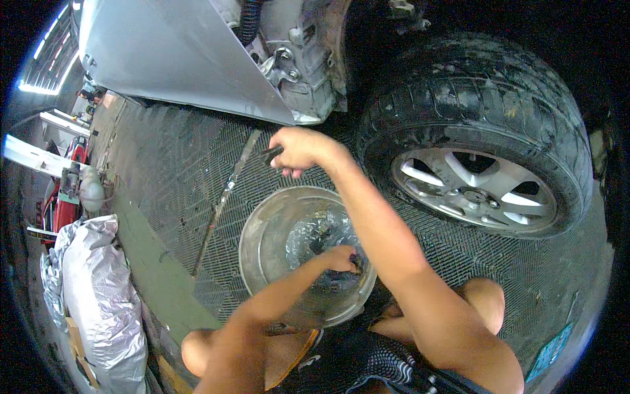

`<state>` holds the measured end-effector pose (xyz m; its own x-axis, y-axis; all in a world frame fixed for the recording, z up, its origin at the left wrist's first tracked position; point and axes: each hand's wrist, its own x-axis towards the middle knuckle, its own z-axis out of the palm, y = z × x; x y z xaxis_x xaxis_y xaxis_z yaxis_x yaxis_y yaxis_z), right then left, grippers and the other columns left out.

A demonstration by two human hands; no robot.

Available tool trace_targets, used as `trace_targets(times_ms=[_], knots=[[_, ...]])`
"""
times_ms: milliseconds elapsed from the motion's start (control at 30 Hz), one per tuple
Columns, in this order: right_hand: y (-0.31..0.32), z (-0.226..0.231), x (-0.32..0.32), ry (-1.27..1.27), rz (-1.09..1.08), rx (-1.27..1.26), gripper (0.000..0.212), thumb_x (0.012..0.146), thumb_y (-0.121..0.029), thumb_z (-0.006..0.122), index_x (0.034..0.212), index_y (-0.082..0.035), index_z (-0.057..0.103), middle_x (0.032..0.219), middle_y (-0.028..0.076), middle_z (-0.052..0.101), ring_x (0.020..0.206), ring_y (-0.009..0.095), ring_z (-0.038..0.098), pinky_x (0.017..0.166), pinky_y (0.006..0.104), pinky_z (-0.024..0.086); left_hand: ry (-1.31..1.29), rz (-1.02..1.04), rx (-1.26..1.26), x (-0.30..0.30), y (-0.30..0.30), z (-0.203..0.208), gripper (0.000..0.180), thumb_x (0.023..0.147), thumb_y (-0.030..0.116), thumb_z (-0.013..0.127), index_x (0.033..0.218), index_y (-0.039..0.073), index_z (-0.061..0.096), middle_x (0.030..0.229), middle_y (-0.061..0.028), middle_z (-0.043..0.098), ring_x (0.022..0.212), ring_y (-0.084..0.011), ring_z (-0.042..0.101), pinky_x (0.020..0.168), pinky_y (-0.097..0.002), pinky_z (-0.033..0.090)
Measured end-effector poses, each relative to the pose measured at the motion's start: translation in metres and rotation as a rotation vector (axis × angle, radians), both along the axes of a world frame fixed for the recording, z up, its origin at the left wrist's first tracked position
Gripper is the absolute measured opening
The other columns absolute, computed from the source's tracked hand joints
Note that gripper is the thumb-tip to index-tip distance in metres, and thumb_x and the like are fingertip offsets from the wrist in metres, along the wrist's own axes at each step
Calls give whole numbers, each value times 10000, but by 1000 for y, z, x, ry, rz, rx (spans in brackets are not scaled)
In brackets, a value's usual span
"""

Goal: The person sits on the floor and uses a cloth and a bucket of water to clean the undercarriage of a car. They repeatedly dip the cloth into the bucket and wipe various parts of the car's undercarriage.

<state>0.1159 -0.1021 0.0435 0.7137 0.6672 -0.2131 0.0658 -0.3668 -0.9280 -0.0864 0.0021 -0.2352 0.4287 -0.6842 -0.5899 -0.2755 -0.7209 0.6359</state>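
A round bucket point(266, 253) with wet, murky contents stands between my knees. Inside it, my left hand point(340, 259) is closed near the right wall, with something dark at its fingers that I cannot make out. Beyond the bucket's far rim, my right hand point(298, 151) is raised near the lower corner of a silver car door point(190, 52). Its fingers are closed round a small dark object point(272, 153), too little of which shows to name. Dark bits point(319, 246) lie in the bucket's middle.
A dirty tyre point(472, 92) on a silver wheel rim point(472, 187) is close on the right. Ribbed matting point(177, 157) covers the floor, crossed by a worn strip point(226, 197). On the left is a bulky silver cover point(102, 295), with a red machine point(58, 200) behind it.
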Motion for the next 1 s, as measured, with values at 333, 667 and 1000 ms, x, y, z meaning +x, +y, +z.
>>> trace_targets(times_ms=[333,667,1000], knots=[[-73,210,-10,-1310,-482,-535,245,748,-82,654,934,-150,797,934,81,758,898,284,705,924,380,483,-219,102,-293,79,61,215,360,807,297,789,1021,66,613,996,-160,651,952,-313,642,796,-411,513],[-91,144,57,-1893,-199,-613,287,756,-173,686,1036,-195,746,1024,-15,733,1084,160,645,950,374,438,-1180,410,-522,132,77,230,220,831,126,718,1000,66,591,978,-119,589,853,-356,643,700,-439,548],[-55,113,82,-2132,-460,-532,135,790,-215,620,852,-214,740,973,-53,698,1151,184,599,989,381,441,-1039,507,-547,142,79,224,223,836,118,726,994,17,605,958,-163,612,886,-381,629,790,-438,509]])
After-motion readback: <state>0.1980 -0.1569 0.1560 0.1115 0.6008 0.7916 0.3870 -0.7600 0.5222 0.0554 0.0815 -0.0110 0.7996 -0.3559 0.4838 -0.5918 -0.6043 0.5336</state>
